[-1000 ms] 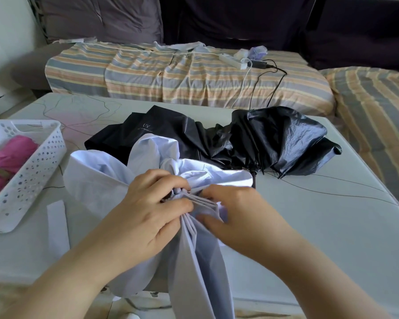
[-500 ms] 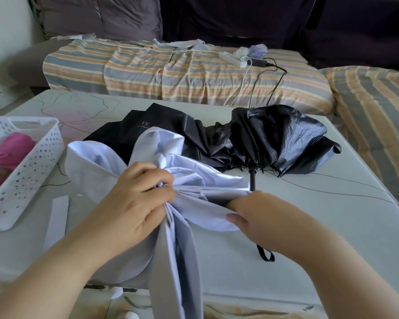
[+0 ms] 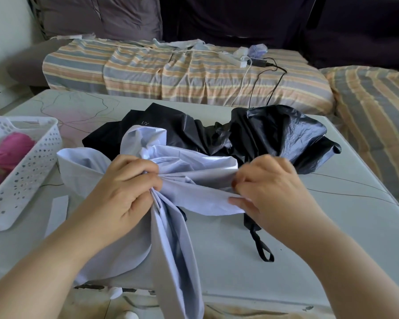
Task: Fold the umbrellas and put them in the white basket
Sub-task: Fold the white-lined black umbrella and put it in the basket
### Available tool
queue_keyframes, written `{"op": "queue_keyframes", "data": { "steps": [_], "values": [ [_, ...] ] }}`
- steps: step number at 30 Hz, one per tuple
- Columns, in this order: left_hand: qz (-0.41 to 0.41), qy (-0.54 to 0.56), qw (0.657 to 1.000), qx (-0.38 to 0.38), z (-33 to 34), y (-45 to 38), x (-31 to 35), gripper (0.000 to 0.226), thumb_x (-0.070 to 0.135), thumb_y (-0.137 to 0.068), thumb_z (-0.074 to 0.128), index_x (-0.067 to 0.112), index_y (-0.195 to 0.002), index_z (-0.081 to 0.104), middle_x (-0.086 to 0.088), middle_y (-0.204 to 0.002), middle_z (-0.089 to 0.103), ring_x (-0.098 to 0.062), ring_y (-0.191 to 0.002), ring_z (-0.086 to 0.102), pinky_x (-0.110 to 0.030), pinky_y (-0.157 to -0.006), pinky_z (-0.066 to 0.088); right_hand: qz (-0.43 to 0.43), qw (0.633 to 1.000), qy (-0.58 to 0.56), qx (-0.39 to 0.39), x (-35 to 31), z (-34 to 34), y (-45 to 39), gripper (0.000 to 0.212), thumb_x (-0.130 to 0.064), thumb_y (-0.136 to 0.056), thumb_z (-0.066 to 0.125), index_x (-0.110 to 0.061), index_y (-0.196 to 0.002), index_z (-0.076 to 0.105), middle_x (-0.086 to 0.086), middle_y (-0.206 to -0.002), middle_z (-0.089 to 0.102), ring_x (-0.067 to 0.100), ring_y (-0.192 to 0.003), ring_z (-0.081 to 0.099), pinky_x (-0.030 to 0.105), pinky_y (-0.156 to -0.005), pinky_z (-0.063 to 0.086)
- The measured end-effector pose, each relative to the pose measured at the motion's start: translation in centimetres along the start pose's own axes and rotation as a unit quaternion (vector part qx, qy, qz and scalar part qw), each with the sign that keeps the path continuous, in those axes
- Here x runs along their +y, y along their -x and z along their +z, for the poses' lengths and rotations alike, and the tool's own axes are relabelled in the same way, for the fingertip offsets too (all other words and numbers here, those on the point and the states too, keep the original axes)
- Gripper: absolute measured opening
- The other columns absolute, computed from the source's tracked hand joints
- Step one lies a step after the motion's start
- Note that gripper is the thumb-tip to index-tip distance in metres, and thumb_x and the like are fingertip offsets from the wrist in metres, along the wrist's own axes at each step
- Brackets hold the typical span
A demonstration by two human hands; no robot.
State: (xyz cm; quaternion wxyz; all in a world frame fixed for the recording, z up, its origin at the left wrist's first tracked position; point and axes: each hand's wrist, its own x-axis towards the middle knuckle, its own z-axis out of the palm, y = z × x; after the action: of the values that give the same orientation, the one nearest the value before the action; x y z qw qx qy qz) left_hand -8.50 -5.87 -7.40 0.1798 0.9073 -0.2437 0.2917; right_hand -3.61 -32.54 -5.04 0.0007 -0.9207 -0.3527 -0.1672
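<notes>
Umbrellas: a pale lilac-white umbrella (image 3: 189, 180) is being handled at the near edge of the counter (image 3: 332, 238); its canopy is bunched and gathered, with loose panels draped over the counter edge toward the floor. The gathered fabric at its middle is gripped by the left hand (image 3: 124, 189), fingers curled round the pleats. One panel edge is pinched by the right hand (image 3: 270, 192) between thumb and curled fingers and is pulled taut to the right. The two hands are apart, with stretched fabric between them.

A black umbrella (image 3: 251, 134) is lying crumpled just behind the pale one, touching it, with "UV" printed on one panel. A black wrist strap (image 3: 262, 247) is seen below the right hand, resting on the counter; which umbrella it belongs to cannot be told.

White basket (image 3: 32, 162) is placed at the left side of the counter, perforated walls, with a pink umbrella (image 3: 7, 155) inside it. A white strip (image 3: 57, 212) is lying flat on the counter just beside the basket.

A sofa (image 3: 182, 74) with striped covers is seen beyond the counter, carrying a white power strip (image 3: 233, 58) and cables.
</notes>
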Motion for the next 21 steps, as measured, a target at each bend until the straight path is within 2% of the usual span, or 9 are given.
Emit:
{"op": "queue_keyframes", "data": {
  "steps": [2,5,7,9,11,13,16,19,21],
  "values": [
    [-0.004,0.0,1.0,0.001,-0.1,0.1,-0.2,0.018,0.01,-0.088,0.036,0.02,-0.09,0.051,0.007,-0.103,0.05,-0.019,-0.092,0.043,-0.013,-0.095,0.027,0.038,0.999,-0.024,0.018,1.2,0.6,0.6,0.036,-0.045,-0.081,0.044,-0.024,-0.071,0.07,-0.003,-0.103,0.057,0.024,-0.099,0.043,0.031,-0.085,0.027],
    [-0.003,0.0,1.0,0.001,0.0,0.2,-0.1,0.018,0.01,-0.088,0.036,0.02,-0.09,0.051,0.008,-0.103,0.05,-0.018,-0.092,0.042,-0.013,-0.095,0.027,0.052,0.99,-0.13,0.026,1.9,0.7,1.1,0.033,-0.044,-0.086,0.049,-0.024,-0.083,0.075,-0.006,-0.12,0.055,0.017,-0.11,0.042,0.031,-0.09,0.036],
    [-0.004,0.002,1.0,-0.001,0.0,0.1,0.0,0.018,0.01,-0.087,0.036,0.02,-0.09,0.051,0.007,-0.106,0.053,-0.018,-0.095,0.043,-0.013,-0.096,0.026,0.068,0.963,-0.259,-0.013,1.7,0.5,1.1,0.019,-0.034,-0.088,0.06,-0.021,-0.086,0.074,-0.024,-0.11,0.056,0.001,-0.101,0.05,0.016,-0.082,0.041],
    [-0.005,0.007,1.0,-0.003,0.1,0.0,0.1,0.018,0.012,-0.087,0.037,0.02,-0.09,0.052,0.008,-0.113,0.058,-0.017,-0.098,0.042,-0.012,-0.098,0.026,0.05,0.95,-0.305,-0.036,1.2,1.0,1.0,0.015,-0.031,-0.087,0.063,-0.025,-0.074,0.064,-0.032,-0.091,0.053,-0.003,-0.084,0.053,0.013,-0.071,0.04],
    [-0.004,0.012,1.0,-0.01,0.2,-0.1,0.3,0.017,0.012,-0.087,0.037,0.021,-0.09,0.052,0.009,-0.116,0.059,-0.015,-0.098,0.042,-0.013,-0.096,0.028,0.033,0.96,-0.273,-0.052,1.1,1.5,0.7,0.026,-0.032,-0.086,0.063,-0.032,-0.066,0.047,-0.022,-0.069,0.047,-0.001,-0.064,0.048,0.014,-0.057,0.034],
    [0.004,0.008,1.0,-0.011,0.3,-0.2,0.3,0.016,0.012,-0.087,0.037,0.022,-0.089,0.05,0.013,-0.112,0.058,-0.016,-0.095,0.042,-0.012,-0.094,0.029,0.054,0.964,-0.254,-0.054,1.6,1.6,0.7,0.03,-0.023,-0.089,0.066,-0.026,-0.063,0.051,-0.015,-0.056,0.041,0.001,-0.057,0.045,0.016,-0.052,0.031],
    [0.005,0.003,1.0,-0.007,0.3,-0.2,0.1,0.016,0.012,-0.086,0.037,0.022,-0.09,0.049,0.011,-0.106,0.052,-0.019,-0.093,0.043,-0.011,-0.093,0.029,0.072,0.956,-0.284,0.013,2.4,0.6,1.0,0.009,-0.014,-0.087,0.065,-0.015,-0.079,0.066,-0.011,-0.056,0.047,0.0,-0.058,0.045,0.013,-0.053,0.035],
    [-0.002,0.002,1.0,-0.004,0.1,-0.2,-0.1,0.017,0.013,-0.087,0.036,0.022,-0.09,0.049,0.011,-0.106,0.05,-0.019,-0.092,0.042,-0.011,-0.093,0.028,0.103,0.947,-0.303,0.007,2.7,0.1,1.2,0.016,-0.024,-0.087,0.064,-0.032,-0.093,0.052,-0.006,-0.061,0.051,0.01,-0.057,0.045,0.021,-0.056,0.038],
    [0.001,0.001,1.0,-0.006,0.0,-0.2,0.0,0.017,0.012,-0.087,0.036,0.022,-0.091,0.049,0.011,-0.105,0.05,-0.019,-0.092,0.041,-0.011,-0.092,0.028,0.137,0.95,-0.278,-0.026,3.3,-0.2,1.2,0.016,-0.033,-0.085,0.064,-0.036,-0.09,0.049,-0.004,-0.06,0.054,0.015,-0.058,0.047,0.026,-0.059,0.04]
  ]
}}
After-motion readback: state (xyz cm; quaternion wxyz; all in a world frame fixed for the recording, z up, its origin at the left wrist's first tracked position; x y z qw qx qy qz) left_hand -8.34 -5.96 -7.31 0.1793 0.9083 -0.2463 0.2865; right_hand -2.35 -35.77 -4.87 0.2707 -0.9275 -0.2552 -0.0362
